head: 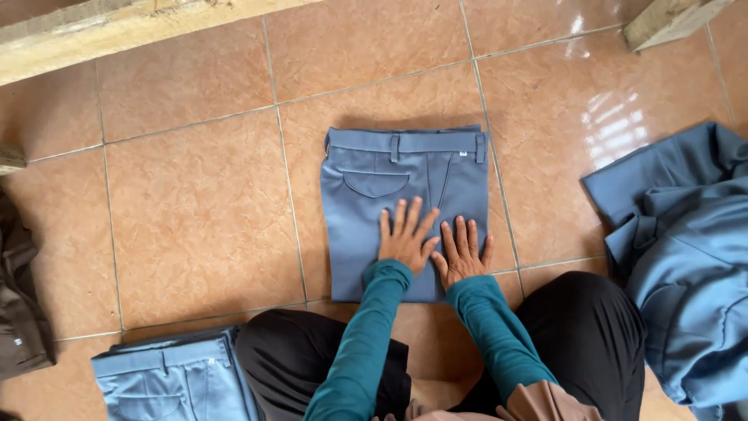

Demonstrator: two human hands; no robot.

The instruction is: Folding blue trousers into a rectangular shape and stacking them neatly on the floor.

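Floor: reddish-brown glazed tiles (195, 210) with pale grout lines, glare at 2 o'clock.
Trousers: folded blue-grey trousers (405, 187) lie flat on the tiles at the centre, waistband toward 12 o'clock, a curved back pocket at their upper left.
Left hand: left hand (405, 238) rests palm down on the lower half of the trousers, fingers spread and pointing to 12 o'clock; it clasps nothing.
Right hand: right hand (463, 253) lies flat just beside the left, at its 3 o'clock, fingers slightly apart, thumbs nearly touching; it presses the cloth and grips nothing.
Sleeves: teal sleeves (366, 335) run from 6 o'clock up to both wrists.
Knees: black-clad knees (576, 327) sit at either side of the arms, at 5 and 7 o'clock.
Second pair: another folded blue pair (167, 378) lies at 8 o'clock, beside the left knee.
Heap: loose blue garments (686, 249) are piled at 3 to 4 o'clock, well apart from the hands.
Dark cloth: brown garment (19, 304) at the 9 o'clock edge.
Wood: pale timber beam (117, 31) along 11 o'clock; a wooden block (670, 19) at 1 o'clock.
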